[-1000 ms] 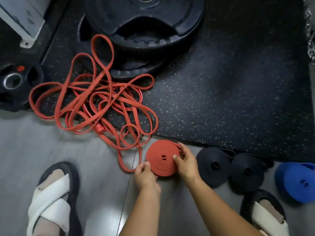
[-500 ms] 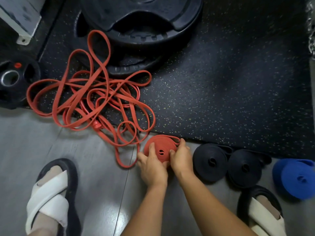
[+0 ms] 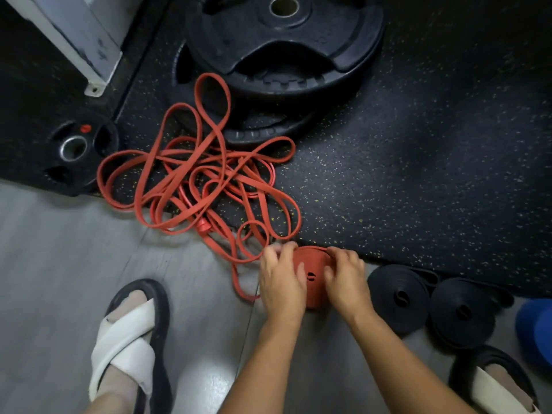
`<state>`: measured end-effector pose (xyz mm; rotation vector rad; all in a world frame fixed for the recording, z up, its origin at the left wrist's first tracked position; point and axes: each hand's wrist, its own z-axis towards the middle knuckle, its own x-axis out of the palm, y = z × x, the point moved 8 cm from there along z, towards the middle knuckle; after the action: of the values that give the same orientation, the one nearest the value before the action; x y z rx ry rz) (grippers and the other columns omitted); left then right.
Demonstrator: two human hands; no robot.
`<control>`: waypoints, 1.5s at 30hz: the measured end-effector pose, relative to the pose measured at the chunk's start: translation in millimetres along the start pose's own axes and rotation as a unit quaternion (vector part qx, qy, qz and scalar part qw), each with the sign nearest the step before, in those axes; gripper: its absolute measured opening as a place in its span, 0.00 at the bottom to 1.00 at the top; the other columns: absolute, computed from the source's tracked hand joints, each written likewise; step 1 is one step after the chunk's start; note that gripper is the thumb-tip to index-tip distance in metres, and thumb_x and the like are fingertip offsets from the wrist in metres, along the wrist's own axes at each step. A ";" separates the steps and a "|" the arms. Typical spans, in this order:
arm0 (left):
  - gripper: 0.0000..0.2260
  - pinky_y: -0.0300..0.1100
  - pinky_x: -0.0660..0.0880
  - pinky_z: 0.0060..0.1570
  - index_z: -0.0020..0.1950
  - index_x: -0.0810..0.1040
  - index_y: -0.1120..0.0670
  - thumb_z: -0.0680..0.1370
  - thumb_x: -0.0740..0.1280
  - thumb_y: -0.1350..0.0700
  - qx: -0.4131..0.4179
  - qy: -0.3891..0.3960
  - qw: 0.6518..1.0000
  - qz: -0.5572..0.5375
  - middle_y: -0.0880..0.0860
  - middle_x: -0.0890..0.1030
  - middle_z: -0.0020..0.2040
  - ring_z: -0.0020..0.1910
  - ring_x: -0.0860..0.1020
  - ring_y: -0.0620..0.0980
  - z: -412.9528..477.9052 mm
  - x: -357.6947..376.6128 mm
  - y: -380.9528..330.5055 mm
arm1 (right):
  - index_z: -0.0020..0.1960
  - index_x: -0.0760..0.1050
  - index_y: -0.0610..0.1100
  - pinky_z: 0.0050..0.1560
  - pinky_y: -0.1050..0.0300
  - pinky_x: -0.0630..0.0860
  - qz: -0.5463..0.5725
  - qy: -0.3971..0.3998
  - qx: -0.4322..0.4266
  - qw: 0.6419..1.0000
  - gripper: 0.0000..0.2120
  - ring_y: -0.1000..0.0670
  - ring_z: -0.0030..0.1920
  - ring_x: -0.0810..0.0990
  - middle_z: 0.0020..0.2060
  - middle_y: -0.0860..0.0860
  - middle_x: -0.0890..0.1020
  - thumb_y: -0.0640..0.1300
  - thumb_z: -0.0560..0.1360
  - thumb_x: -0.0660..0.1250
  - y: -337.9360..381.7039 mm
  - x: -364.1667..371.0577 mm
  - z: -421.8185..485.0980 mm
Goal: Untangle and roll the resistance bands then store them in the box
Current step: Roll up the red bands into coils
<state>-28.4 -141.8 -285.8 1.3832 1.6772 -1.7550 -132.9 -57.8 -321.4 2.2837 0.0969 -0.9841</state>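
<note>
Left grip [image 3: 282, 282] and right grip [image 3: 346, 282] both clasp the red roll [image 3: 313, 273], fingers curled over its rim. Roll is tightly wound, face toward the camera, on the grey floor [image 3: 59, 264] right at the mat [image 3: 418, 174] edge. Loose tail runs left into the red tangle [image 3: 194, 180], which straddles that edge; one loop lies on the plates [image 3: 283, 49]. Two black rolls [image 3: 398, 294] sit just right of the right grip, blue roll [image 3: 537, 324] beyond. Room to move: mat right of the plates, floor beside the left sandal [image 3: 128, 339].

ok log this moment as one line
left hand + right hand: gripping red roll | red tangle: unrolled | black rolls, blue roll: rolled | box: unseen
</note>
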 end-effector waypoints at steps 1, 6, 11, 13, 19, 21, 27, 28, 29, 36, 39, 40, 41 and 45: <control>0.18 0.46 0.70 0.53 0.58 0.78 0.55 0.68 0.69 0.63 0.044 -0.024 0.999 0.008 0.57 0.77 0.52 0.52 0.73 0.56 7.4 -6.8 -3.5 | 0.67 0.68 0.41 0.66 0.52 0.64 0.033 -0.013 -0.005 0.999 0.20 0.44 0.65 0.68 0.63 0.43 0.71 0.36 0.75 0.60 2.7 -1.3 -1.4; 0.29 0.46 0.61 0.66 0.76 0.54 0.51 0.77 0.61 0.61 0.017 0.126 0.986 0.104 0.49 0.62 0.74 0.68 0.64 0.54 36.6 15.0 0.9 | 0.61 0.73 0.39 0.61 0.59 0.67 0.175 -0.004 -0.006 0.984 0.16 0.46 0.59 0.74 0.58 0.43 0.75 0.32 0.75 0.60 15.2 -1.1 -9.8; 0.15 0.44 0.63 0.60 0.63 0.72 0.56 0.77 0.65 0.56 -0.005 0.103 0.989 0.106 0.55 0.74 0.61 0.63 0.69 0.55 47.3 -1.8 -11.5 | 0.58 0.75 0.42 0.60 0.57 0.70 0.231 0.012 -0.014 0.973 0.14 0.50 0.55 0.76 0.53 0.48 0.79 0.32 0.75 0.59 16.2 -19.5 -8.9; 0.11 0.44 0.64 0.56 0.55 0.77 0.57 0.76 0.66 0.53 0.023 0.055 0.995 0.085 0.56 0.75 0.55 0.58 0.70 0.56 50.3 -31.0 -25.0 | 0.59 0.74 0.41 0.60 0.57 0.71 0.243 -0.005 -0.030 0.969 0.15 0.51 0.53 0.77 0.52 0.48 0.79 0.31 0.75 0.60 21.0 -36.1 -10.3; 0.09 0.35 0.64 0.47 0.45 0.78 0.63 0.74 0.70 0.56 0.066 -0.117 0.987 -0.083 0.52 0.69 0.46 0.45 0.70 0.49 54.7 -187.5 -73.1 | 0.57 0.74 0.49 0.60 0.51 0.74 0.243 -0.003 -0.105 0.964 0.15 0.52 0.52 0.78 0.53 0.50 0.80 0.34 0.76 0.60 77.7 -83.0 -34.4; 0.09 0.31 0.63 0.45 0.43 0.79 0.62 0.74 0.70 0.56 0.100 -0.161 0.977 -0.094 0.53 0.69 0.45 0.42 0.68 0.44 52.9 -248.6 -95.3 | 0.59 0.75 0.47 0.59 0.56 0.73 0.232 -0.004 -0.134 0.963 0.14 0.53 0.53 0.77 0.55 0.49 0.80 0.35 0.77 0.60 106.6 -99.8 -49.4; 0.05 0.26 0.65 0.40 0.42 0.79 0.56 0.74 0.69 0.56 0.255 -0.079 0.961 -0.067 0.54 0.72 0.43 0.38 0.70 0.37 -1.7 -376.5 -173.8 | 0.67 0.68 0.45 0.49 0.74 0.69 0.186 -0.023 -0.289 0.939 0.20 0.55 0.55 0.73 0.60 0.50 0.73 0.38 0.76 0.64 217.7 -169.0 -127.8; 0.04 0.28 0.66 0.41 0.44 0.80 0.56 0.75 0.69 0.55 0.280 -0.043 0.957 -0.056 0.53 0.72 0.44 0.40 0.71 0.38 -18.3 -386.5 -184.5 | 0.69 0.66 0.46 0.51 0.73 0.69 0.183 -0.026 -0.333 0.925 0.24 0.55 0.59 0.71 0.61 0.52 0.70 0.40 0.74 0.67 238.8 -181.9 -147.5; 0.04 0.29 0.67 0.43 0.47 0.81 0.54 0.75 0.69 0.55 0.302 -0.012 0.952 -0.046 0.52 0.73 0.46 0.42 0.72 0.38 -36.6 -395.1 -193.5 | 0.70 0.64 0.47 0.56 0.71 0.68 0.176 -0.028 -0.374 0.910 0.29 0.55 0.62 0.69 0.63 0.53 0.68 0.42 0.72 0.70 258.8 -194.6 -168.0; 0.06 0.43 0.76 0.52 0.45 0.80 0.51 0.74 0.68 0.62 0.248 -0.001 0.924 -0.292 0.51 0.81 0.45 0.47 0.80 0.47 -115.0 -442.8 -192.8 | 0.42 0.77 0.47 0.43 0.49 0.76 0.190 0.045 -0.453 0.870 0.05 0.53 0.35 0.77 0.31 0.54 0.79 0.37 0.72 0.70 321.7 -240.5 -278.4; 0.08 0.38 0.80 0.42 0.45 0.79 0.55 0.74 0.66 0.67 0.147 0.041 0.869 -0.470 0.54 0.80 0.38 0.36 0.81 0.48 -124.0 -431.1 -173.6 | 0.44 0.75 0.47 0.35 0.60 0.75 0.219 0.080 -0.431 0.872 0.07 0.56 0.30 0.76 0.29 0.54 0.79 0.36 0.72 0.68 308.3 -248.6 -295.6; 0.08 0.36 0.79 0.37 0.45 0.79 0.56 0.74 0.66 0.68 0.121 0.056 0.849 -0.511 0.53 0.79 0.35 0.32 0.80 0.47 -126.7 -423.3 -169.5 | 0.45 0.76 0.46 0.33 0.64 0.73 0.240 0.079 -0.423 0.870 0.06 0.57 0.28 0.74 0.29 0.54 0.79 0.35 0.72 0.68 302.2 -253.3 -299.5; 0.08 0.36 0.79 0.35 0.45 0.78 0.57 0.73 0.65 0.69 0.100 0.071 0.835 -0.536 0.52 0.79 0.33 0.30 0.80 0.47 -128.5 -414.6 -166.6 | 0.44 0.76 0.45 0.31 0.67 0.72 0.258 0.068 -0.414 0.870 0.06 0.58 0.27 0.73 0.29 0.54 0.79 0.35 0.72 0.68 295.2 -258.5 -300.6; 0.05 0.38 0.81 0.37 0.45 0.78 0.61 0.74 0.64 0.68 0.029 0.153 0.795 -0.587 0.57 0.83 0.35 0.33 0.83 0.49 -129.4 -382.2 -166.4 | 0.44 0.79 0.49 0.40 0.65 0.74 0.229 0.046 -0.393 0.890 0.08 0.57 0.35 0.76 0.37 0.45 0.81 0.36 0.72 0.69 272.9 -264.3 -296.7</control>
<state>69.2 -123.7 139.2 0.5676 3.0899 -2.1643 -53.0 -53.6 153.9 1.4929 -0.0089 -0.4549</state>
